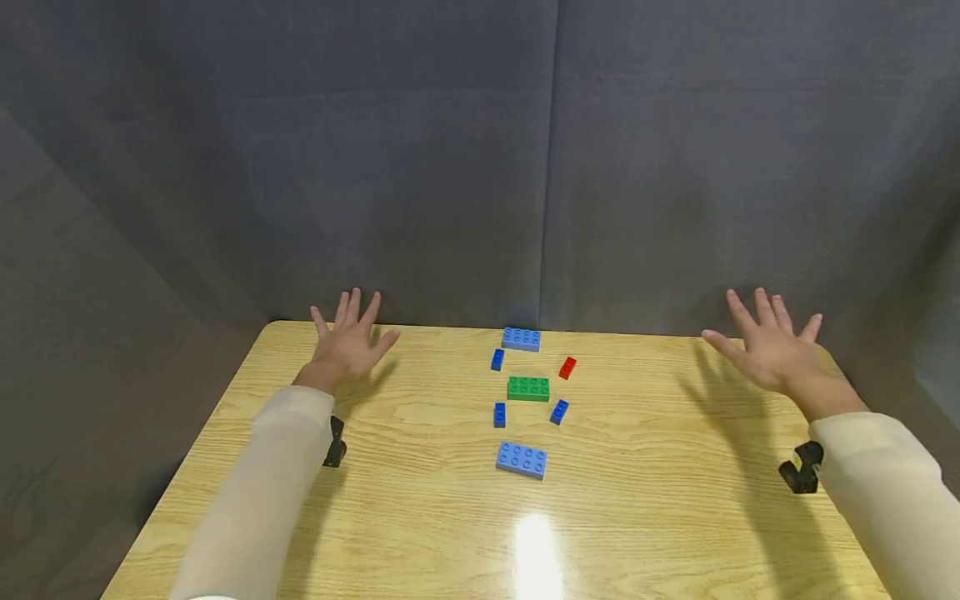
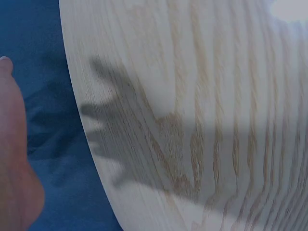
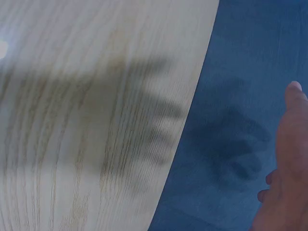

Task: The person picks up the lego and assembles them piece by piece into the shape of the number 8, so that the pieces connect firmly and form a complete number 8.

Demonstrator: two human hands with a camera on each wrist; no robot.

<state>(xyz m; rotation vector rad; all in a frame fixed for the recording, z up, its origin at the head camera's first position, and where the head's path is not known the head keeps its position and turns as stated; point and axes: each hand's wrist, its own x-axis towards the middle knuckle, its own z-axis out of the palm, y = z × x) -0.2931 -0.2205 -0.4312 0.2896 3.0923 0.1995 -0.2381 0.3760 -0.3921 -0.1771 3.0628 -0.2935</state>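
Note:
In the head view my left hand (image 1: 348, 346) is held over the table's far left part with its fingers spread, holding nothing. My right hand (image 1: 776, 350) is spread the same way at the far right. Between them lie toy building bricks, apart from both hands: a light blue brick (image 1: 521, 339) at the back, a green brick (image 1: 528, 389) in the middle and another light blue brick (image 1: 521, 460) nearer me. Around the green one are a small red brick (image 1: 567, 367) and small dark blue bricks (image 1: 498, 360). Each wrist view shows only part of its hand, above the table edge.
The wooden table (image 1: 420, 500) has a rounded far left corner. Dark grey cloth (image 1: 405, 167) hangs behind it and at both sides. Black wrist devices (image 1: 335, 442) sit under the sleeves, and both arms cast shadows on the tabletop.

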